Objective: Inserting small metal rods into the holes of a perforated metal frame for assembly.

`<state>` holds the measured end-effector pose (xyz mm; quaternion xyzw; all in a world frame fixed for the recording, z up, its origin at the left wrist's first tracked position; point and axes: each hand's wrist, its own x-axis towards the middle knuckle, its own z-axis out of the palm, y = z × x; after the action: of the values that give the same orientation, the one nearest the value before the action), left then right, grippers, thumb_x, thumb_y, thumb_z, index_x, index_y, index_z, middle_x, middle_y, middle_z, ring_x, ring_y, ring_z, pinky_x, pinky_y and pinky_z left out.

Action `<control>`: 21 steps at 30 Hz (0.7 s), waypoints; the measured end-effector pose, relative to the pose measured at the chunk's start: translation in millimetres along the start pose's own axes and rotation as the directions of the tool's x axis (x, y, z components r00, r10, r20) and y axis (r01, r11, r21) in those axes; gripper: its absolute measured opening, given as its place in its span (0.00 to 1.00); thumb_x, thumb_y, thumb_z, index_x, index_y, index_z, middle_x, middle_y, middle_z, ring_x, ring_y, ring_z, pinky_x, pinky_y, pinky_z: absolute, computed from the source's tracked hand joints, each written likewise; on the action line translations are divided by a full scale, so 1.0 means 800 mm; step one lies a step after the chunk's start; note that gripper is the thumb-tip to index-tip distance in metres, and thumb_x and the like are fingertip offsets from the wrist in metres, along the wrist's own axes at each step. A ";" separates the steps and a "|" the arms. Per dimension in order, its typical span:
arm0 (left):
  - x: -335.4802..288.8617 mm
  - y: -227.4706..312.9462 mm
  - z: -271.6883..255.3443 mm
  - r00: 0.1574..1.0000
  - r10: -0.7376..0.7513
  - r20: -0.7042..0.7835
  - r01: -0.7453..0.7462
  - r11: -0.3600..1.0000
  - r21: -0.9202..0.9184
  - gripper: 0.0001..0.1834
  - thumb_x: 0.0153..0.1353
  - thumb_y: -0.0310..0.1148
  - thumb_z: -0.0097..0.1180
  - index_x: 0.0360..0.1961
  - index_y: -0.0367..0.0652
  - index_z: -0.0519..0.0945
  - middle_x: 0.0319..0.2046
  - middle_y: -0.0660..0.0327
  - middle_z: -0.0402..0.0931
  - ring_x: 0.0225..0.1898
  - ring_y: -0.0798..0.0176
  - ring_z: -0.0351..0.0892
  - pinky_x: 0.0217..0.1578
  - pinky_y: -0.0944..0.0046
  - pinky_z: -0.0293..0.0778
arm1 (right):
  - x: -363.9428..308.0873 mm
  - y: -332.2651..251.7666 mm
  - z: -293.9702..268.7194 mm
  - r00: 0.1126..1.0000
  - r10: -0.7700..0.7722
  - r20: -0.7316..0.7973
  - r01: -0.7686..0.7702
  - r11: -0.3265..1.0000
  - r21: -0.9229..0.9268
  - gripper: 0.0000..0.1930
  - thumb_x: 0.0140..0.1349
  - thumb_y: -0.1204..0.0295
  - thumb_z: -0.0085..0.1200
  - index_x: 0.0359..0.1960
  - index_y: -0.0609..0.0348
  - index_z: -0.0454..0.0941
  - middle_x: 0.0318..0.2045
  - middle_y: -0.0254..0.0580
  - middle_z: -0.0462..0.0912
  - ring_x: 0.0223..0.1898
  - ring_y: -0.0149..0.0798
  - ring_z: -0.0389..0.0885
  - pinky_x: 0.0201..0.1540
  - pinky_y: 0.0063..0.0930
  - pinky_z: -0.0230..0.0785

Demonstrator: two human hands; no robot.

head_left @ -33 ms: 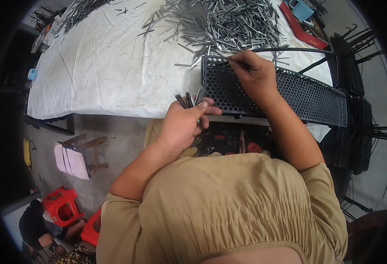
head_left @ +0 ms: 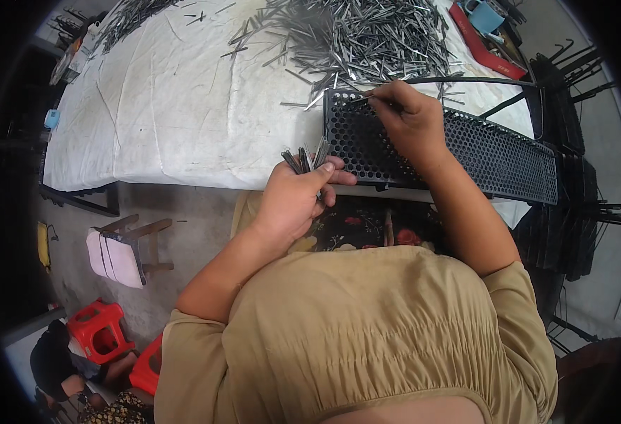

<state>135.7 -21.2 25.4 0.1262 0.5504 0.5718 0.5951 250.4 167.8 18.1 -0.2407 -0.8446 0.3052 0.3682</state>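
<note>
A long black tray [head_left: 498,150] full of round holes lies slantwise at the table's front right edge. Over its left end, my right hand [head_left: 415,127] is closed in a pinch on a thin metal strip [head_left: 363,97], held low above the holes near the far rim. Whether the strip's tip sits in a hole I cannot tell. My left hand [head_left: 293,201], by the tray's near left corner, is closed round a small bundle of metal strips [head_left: 303,161] with their ends sticking up past the thumb. Beyond the tray spreads a big loose pile of similar strips [head_left: 388,46].
White cloth [head_left: 176,120] covers the table, with more strips [head_left: 130,25] at the far left. At the far right stand a red box [head_left: 483,42] and a blue cup [head_left: 483,15]. Left below are a padded stool [head_left: 115,258], a red stool [head_left: 102,332] and another person [head_left: 60,360].
</note>
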 end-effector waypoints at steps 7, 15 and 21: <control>0.003 0.000 0.002 1.000 0.022 0.001 -0.022 1.000 -0.010 0.12 0.68 0.29 0.48 0.48 0.31 0.74 0.37 0.49 0.81 0.21 0.73 0.69 0.17 0.76 0.59 | 0.004 0.003 -0.004 0.997 -0.058 0.040 0.061 0.997 -0.054 0.04 0.54 0.75 0.62 0.31 0.57 0.80 0.26 0.46 0.83 0.29 0.47 0.84 0.31 0.32 0.75; 0.001 -0.001 0.000 1.000 0.025 -0.010 -0.025 1.000 -0.006 0.11 0.69 0.28 0.47 0.47 0.31 0.74 0.35 0.50 0.81 0.20 0.74 0.69 0.16 0.76 0.60 | 0.022 0.000 -0.001 0.974 -0.182 0.132 0.194 0.978 -0.082 0.05 0.54 0.74 0.62 0.31 0.55 0.79 0.25 0.45 0.82 0.27 0.50 0.82 0.30 0.36 0.74; 0.003 -0.002 0.001 0.999 0.036 -0.010 -0.035 0.999 0.032 0.11 0.69 0.29 0.47 0.46 0.32 0.75 0.35 0.50 0.81 0.20 0.74 0.68 0.16 0.76 0.60 | 0.019 0.002 0.007 0.966 -0.211 0.151 0.231 0.963 -0.135 0.05 0.54 0.72 0.62 0.31 0.55 0.79 0.25 0.45 0.82 0.28 0.50 0.82 0.30 0.37 0.74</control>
<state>136.6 -19.4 23.1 0.1422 0.5602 0.5743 0.5798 237.3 177.0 21.2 -0.1508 -0.9100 0.2126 0.3224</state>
